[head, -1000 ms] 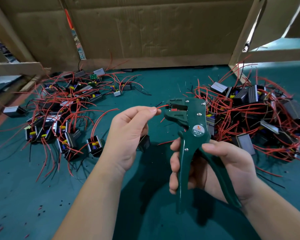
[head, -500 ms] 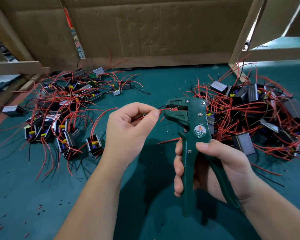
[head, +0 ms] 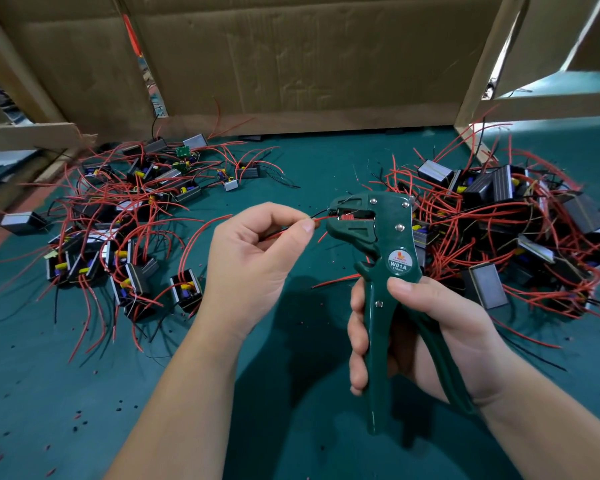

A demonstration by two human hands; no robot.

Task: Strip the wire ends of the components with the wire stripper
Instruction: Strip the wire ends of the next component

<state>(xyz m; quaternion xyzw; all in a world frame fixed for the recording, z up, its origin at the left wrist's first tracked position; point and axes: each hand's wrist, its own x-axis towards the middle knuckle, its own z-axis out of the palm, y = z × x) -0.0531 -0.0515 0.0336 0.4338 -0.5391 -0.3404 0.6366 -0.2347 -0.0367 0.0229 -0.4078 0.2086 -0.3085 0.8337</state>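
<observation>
My right hand (head: 426, 327) grips the handles of a dark green wire stripper (head: 385, 244), held upright with its jaws pointing left. My left hand (head: 253, 258) pinches a red wire and a black wire (head: 321, 219) between thumb and forefinger. The wire ends reach into the stripper's jaws. The component these wires belong to is hidden behind my left hand.
A pile of black components with red wires (head: 118, 230) lies on the green mat (head: 84, 393) at the left. A larger tangled pile (head: 506, 237) lies at the right. Cardboard walls (head: 309, 64) close off the back. Small insulation scraps dot the mat.
The stripper has shifted slightly right and up. My left hand has brought the wire ends into the jaws.
</observation>
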